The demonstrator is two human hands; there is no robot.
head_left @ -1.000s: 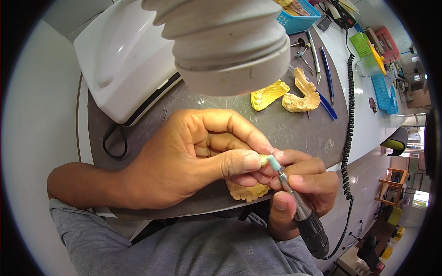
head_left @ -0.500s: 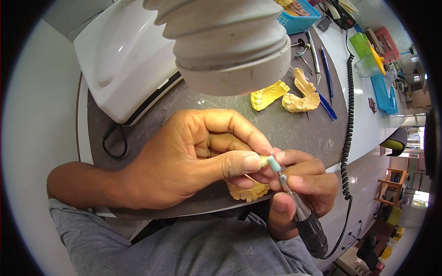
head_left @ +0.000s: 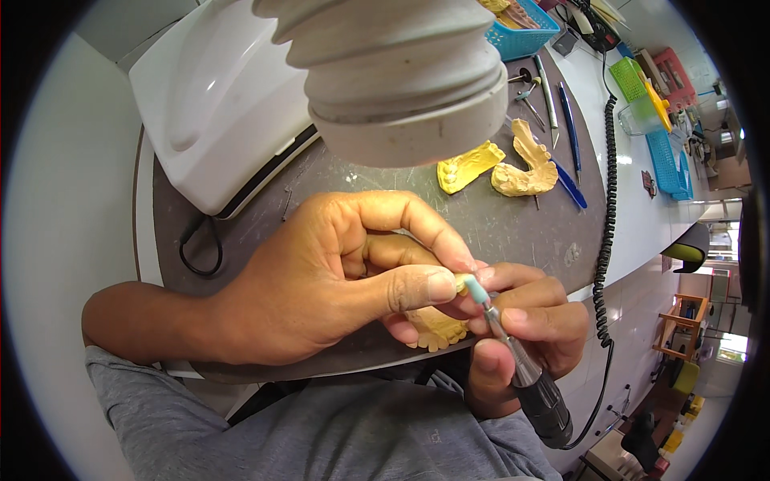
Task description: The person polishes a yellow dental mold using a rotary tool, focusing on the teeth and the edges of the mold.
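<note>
Between thumb and fingers, my left hand pinches a small yellowish-white dental crown, mostly covered by the fingertips. My right hand is closed around a black and silver rotary handpiece. Its pale green-blue grinding tip meets the side of the crown; whether it is spinning I cannot tell. Fingers of both hands touch each other. Below them, a yellow plaster dental cast lies at the board's near edge, partly hidden by my left hand.
A ribbed white suction hose hangs over the work. Behind are a yellow cast, a tan horseshoe-shaped cast, a blue pen and a blue basket. A white machine stands left; a coiled black cord runs along the right.
The left fingers have shifted slightly around the crown, uncovering a little more of the cast below. The handpiece tip stays against the crown, and its angle is almost the same.
</note>
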